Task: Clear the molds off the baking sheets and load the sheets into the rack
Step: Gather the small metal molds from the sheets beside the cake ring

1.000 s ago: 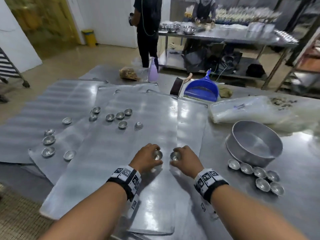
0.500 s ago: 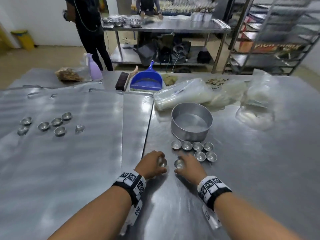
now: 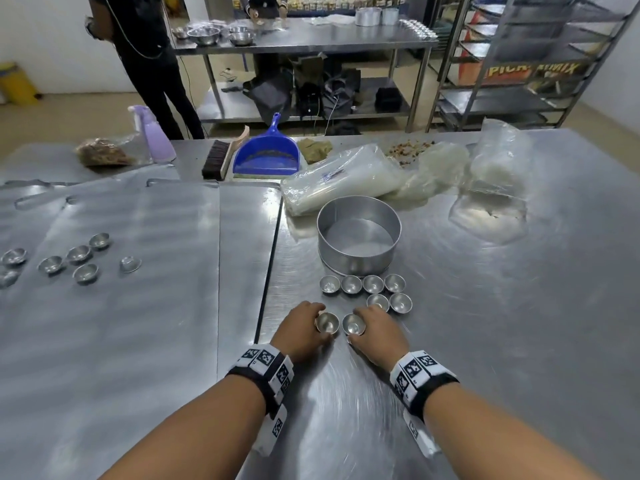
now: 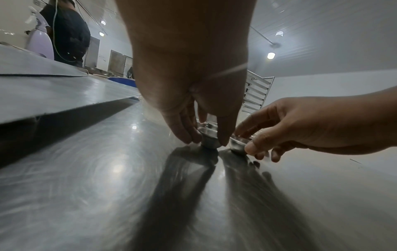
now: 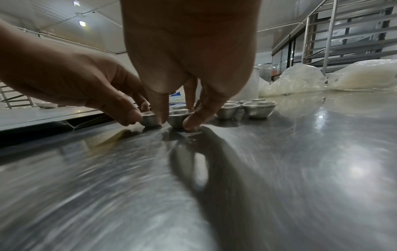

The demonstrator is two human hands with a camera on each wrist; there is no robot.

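On the steel worktop (image 3: 485, 341), the left hand (image 3: 299, 332) pinches one small round metal mold (image 3: 327, 322) and the right hand (image 3: 375, 329) pinches another (image 3: 353, 323) — both cups touching the surface. Just beyond sit six matching molds (image 3: 372, 284), then a round aluminium cake pan (image 3: 358, 233); flat baking sheets (image 3: 121, 306) lie left.

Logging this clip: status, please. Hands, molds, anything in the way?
Left hand and right hand each pinch one small mold, on the table. Six molds set ahead. More remain on baking sheets. Nothing blocking.
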